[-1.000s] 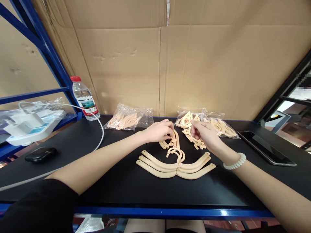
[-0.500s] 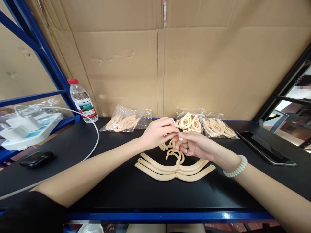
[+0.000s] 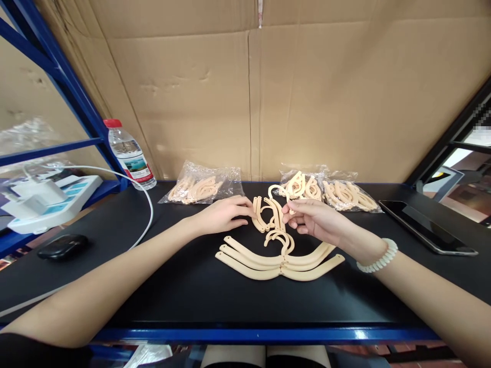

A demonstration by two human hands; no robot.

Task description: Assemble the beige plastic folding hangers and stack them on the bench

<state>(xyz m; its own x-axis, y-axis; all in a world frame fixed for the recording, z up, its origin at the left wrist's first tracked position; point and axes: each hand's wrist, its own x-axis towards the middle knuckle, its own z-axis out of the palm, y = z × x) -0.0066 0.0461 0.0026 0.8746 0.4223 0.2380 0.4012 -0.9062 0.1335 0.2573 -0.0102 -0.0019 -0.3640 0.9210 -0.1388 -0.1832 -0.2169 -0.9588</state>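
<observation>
My right hand (image 3: pixel 312 217) pinches a cream hanger hook (image 3: pixel 276 187), its curve standing up above the fingers. Reaching in from the left, my left hand (image 3: pixel 226 213) has thumb and fingers apart. Its fingertips are at the edge of some loose cream hanger arms (image 3: pixel 260 217); whether they touch cannot be made out. Between the hands lie more arms and another hook. Just below, several unfolded cream hangers (image 3: pixel 251 273) lie overlapped on the black table (image 3: pixel 184 301), hooks pointing away from me.
Clear bags of cream hanger parts lie at the back: one bag (image 3: pixel 203 186) left, others (image 3: pixel 349 194) right. A water bottle (image 3: pixel 132 156), a white cable (image 3: pixel 148 220), a power strip (image 3: pixel 76 197) and a black case (image 3: pixel 63 247) are left. A tablet (image 3: pixel 425 227) lies right.
My hands were together over the parts and have separated. The left hand has moved left and down to the loose arms; the hook in my right hand now shows clearly.
</observation>
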